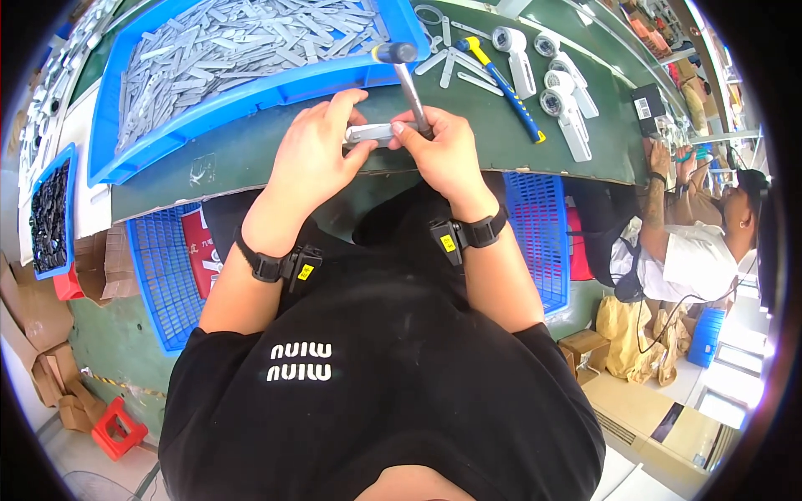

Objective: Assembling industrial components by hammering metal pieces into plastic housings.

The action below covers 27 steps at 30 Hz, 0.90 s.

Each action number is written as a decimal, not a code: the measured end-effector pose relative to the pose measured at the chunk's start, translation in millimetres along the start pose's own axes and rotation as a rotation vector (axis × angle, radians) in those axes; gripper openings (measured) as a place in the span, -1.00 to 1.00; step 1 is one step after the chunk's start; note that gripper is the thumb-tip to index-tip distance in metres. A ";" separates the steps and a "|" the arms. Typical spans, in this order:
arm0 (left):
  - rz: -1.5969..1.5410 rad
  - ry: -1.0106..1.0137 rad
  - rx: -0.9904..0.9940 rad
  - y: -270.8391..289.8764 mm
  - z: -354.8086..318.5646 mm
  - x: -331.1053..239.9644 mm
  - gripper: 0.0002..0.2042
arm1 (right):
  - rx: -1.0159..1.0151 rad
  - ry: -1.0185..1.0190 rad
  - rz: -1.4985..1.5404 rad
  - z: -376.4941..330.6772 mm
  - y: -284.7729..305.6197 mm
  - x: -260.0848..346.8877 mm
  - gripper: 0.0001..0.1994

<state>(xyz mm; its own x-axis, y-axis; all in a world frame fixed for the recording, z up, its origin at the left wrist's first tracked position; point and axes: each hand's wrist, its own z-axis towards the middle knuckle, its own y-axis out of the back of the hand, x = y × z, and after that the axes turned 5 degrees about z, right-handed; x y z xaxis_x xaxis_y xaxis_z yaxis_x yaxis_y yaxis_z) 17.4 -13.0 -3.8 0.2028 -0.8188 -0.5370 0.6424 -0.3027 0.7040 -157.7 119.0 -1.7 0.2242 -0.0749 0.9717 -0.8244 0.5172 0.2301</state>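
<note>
My left hand [316, 150] pinches a small flat silver metal piece [369, 133] against the green bench top [251, 154]. My right hand [444, 154] grips the shaft of a small metal hammer [403, 68], whose head stands a little above the piece near the blue bin's edge. The fingertips of my right hand also touch the right end of the metal piece. Both wrists wear black bands with yellow tags.
A big blue bin [251, 96] full of several flat grey metal strips sits behind my hands. A blue-and-yellow hammer [501, 83], loose strips and white round-headed devices [568, 108] lie to the right. A small blue tray [52, 213] of dark parts is far left. Another person [693, 242] sits at right.
</note>
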 end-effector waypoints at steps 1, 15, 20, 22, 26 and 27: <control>-0.019 -0.005 -0.003 -0.6 0.7 0.5 -0.41 | -0.027 -0.038 0.040 0.5 0.4 -1.4 -0.87; -0.001 -0.115 -0.023 -7.5 -2.1 20.0 -0.79 | 0.013 -0.102 -0.169 10.9 11.1 6.0 -0.77; 0.042 -0.168 -0.075 -10.6 -3.6 20.3 -0.83 | -0.056 -0.159 -0.316 11.6 11.7 11.9 -0.70; 0.053 -0.180 -0.076 -10.8 -3.3 20.7 -0.83 | -0.030 -0.178 -0.282 12.2 12.2 10.3 -0.69; 0.182 -0.182 -0.026 -6.0 -2.3 10.1 -0.88 | 0.017 -0.150 -0.236 14.1 15.1 0.9 -0.67; 0.180 -0.185 -0.024 -8.2 -3.6 5.9 -0.88 | 0.013 -0.152 -0.236 12.6 15.0 0.1 -0.67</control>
<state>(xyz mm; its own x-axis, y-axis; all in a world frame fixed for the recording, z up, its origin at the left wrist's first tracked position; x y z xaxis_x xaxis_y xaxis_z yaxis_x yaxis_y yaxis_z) 16.0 -13.7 -14.4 0.1784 -0.9344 -0.3084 0.6260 -0.1341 0.7682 -176.6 116.0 2.5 0.3315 -0.3195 0.8877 -0.7653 0.4592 0.4510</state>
